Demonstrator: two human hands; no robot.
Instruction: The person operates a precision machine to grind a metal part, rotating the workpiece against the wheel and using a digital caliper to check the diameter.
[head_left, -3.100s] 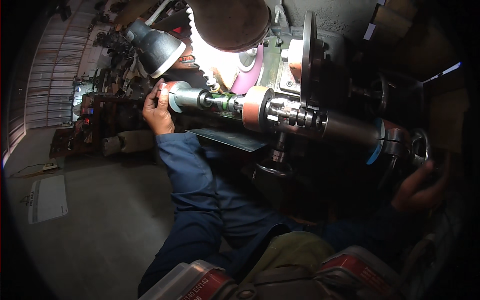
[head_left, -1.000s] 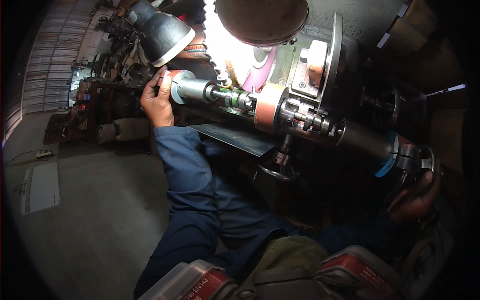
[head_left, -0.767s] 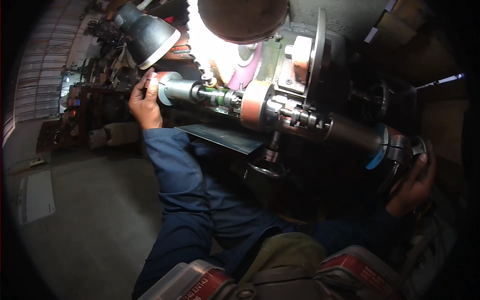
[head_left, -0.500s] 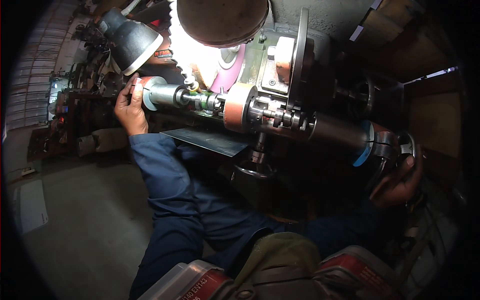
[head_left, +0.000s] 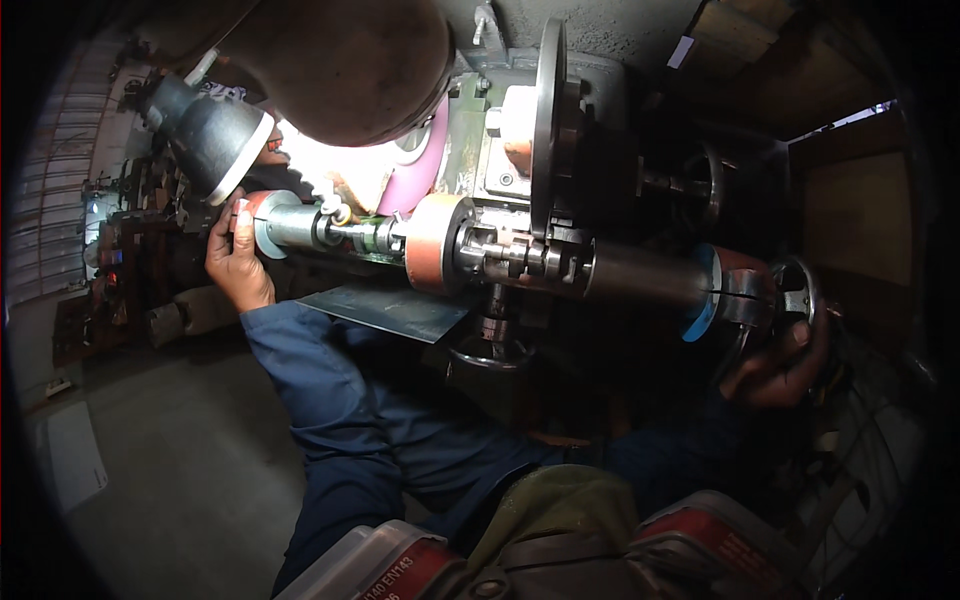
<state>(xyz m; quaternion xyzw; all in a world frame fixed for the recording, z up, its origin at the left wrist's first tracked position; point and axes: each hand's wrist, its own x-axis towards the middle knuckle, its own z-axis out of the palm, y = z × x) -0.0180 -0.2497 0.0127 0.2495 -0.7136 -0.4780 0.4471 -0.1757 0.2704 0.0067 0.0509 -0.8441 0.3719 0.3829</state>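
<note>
At the left end of a long machine spindle, my left hand [head_left: 240, 262] is wrapped round a red-orange metal collar [head_left: 249, 215], thumb up in front. My right hand [head_left: 785, 365], in shadow, has its fingers closed at the rim of a small metal handwheel [head_left: 808, 290] at the right end. Between them runs a shiny crankshaft-like workpiece [head_left: 515, 252] with an orange-sided drum [head_left: 428, 243] around its middle. A pink grinding wheel [head_left: 412, 180] stands just behind it, brightly lit. Another split collar [head_left: 742, 285] with a blue edge sits beside the handwheel.
A black work lamp [head_left: 215, 135] hangs at the upper left, beside a large dark rounded cover [head_left: 345, 70]. Below the spindle are a flat metal sheet [head_left: 390, 310] and a lower handwheel [head_left: 490, 352]. An upright metal disc [head_left: 549, 125] stands behind the workpiece.
The whole machine sits lower and further left in the picture, as my view has shifted. Both hands keep their places at the collar and the handwheel.
</note>
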